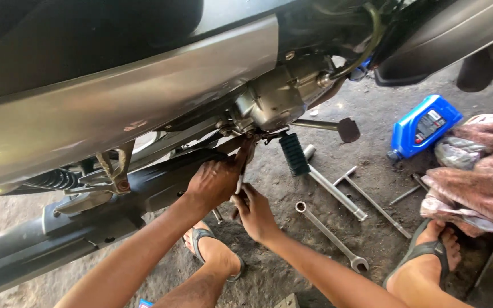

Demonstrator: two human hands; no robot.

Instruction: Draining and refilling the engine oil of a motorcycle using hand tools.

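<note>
Bare forearms, no sleeves; grimy left hand (215,181); grey-strapped sandals (423,251) on both feet.

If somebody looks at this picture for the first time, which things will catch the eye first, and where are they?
The silver exhaust shield of a motorcycle fills the upper left. Just below its engine, near the middle, the left hand and the right hand work close together on a thin tool. At the right, on the dirty concrete floor, lies a bright blue oil bottle beside pink rags, with a long wrench near the sandalled feet.
</note>
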